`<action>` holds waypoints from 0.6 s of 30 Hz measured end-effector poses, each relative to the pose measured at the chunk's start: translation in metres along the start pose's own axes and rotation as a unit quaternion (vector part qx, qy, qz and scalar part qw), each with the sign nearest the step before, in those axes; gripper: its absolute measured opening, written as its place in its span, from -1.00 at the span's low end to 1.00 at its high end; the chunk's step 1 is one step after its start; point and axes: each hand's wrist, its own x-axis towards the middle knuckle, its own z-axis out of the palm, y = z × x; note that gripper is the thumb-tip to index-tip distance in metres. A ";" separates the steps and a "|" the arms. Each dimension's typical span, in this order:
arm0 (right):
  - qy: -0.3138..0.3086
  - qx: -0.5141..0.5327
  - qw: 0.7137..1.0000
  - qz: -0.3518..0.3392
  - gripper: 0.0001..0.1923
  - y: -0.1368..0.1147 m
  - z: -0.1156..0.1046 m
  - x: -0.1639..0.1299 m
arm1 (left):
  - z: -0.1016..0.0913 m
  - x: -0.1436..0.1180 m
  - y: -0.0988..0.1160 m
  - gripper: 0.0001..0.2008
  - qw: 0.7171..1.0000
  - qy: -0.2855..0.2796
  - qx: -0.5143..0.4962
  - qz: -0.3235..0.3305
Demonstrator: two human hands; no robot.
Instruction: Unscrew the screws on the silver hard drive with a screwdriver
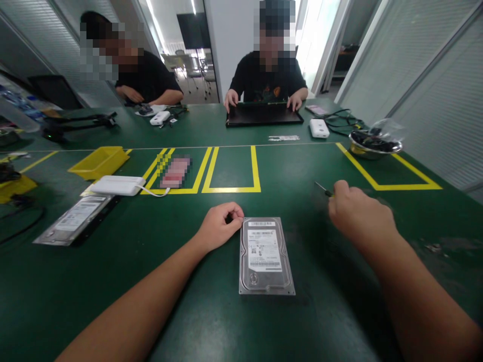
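Note:
A silver hard drive (pixel 266 256) with a white label lies flat on the green table in front of me. My left hand (pixel 223 223) is closed at its far left corner, thumb and curled fingertips against the edge. To the right of the drive, my right hand (pixel 356 208) is wrapped around a small screwdriver (pixel 323 189). The thin metal shaft points up and to the left, away from the drive; most of the handle is hidden in the fist.
Another hard drive (pixel 77 218) lies at left beside a white power bank (pixel 118 185) cabled to a phone (pixel 175 172). Behind stands a yellow bin (pixel 100 162). A metal bowl (pixel 375 146) sits at far right. Across the table, one person's hands touch a black panel (pixel 264 114); another person sits left.

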 end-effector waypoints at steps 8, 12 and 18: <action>0.244 0.394 0.881 -0.098 -0.64 -0.015 -0.043 -0.013 | -0.002 -0.002 0.002 -0.91 1.000 0.000 0.002 0.002; 0.239 0.601 0.746 -0.160 -0.74 -0.033 -0.068 -0.014 | -0.002 -0.002 0.002 -0.91 1.000 0.000 0.002 0.001; 0.242 0.623 0.707 -0.232 -0.78 -0.058 -0.087 -0.019 | -0.003 -0.001 0.002 -0.91 1.000 0.002 0.004 -0.004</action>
